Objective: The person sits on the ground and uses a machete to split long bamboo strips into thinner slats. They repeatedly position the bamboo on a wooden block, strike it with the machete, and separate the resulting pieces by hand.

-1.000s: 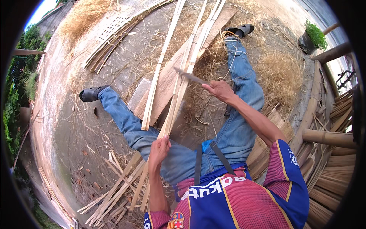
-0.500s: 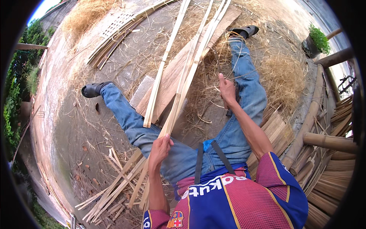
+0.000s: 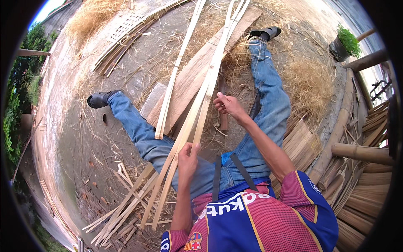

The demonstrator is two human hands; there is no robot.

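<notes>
seems, going by the hands, to be parting and sorting split strips rather than cutting them. grips the pale strips (image 3: pixel 191 119) with the left hand (image 3: pixel 187 163), clamping thumb and fingers onto at least one; cannot tell exactly how many. holds them slanting across the left thigh (image 3: pixel 145 136), up and away over the wide plank (image 3: pixel 187 88), with lower ends trailing down beside the left forearm (image 3: pixel 181 206). shows nothing held in the right hand (image 3: pixel 230 105), with that grip apart and loosely curled just beside the strips. has the brown-handled tool (image 3: pixel 223 122) lying on the ground (image 3: pixel 84 143), partly hidden by that same hand. has another loose strip (image 3: pixel 168 98) resting over the plank, and a scattered heap of strips (image 3: pixel 119 220) to the left of the forearm. probably calls next for a light right-hand pinch on whichever strip is wanted, a steady left hold, and care against tangled ends and splintery edges.
</notes>
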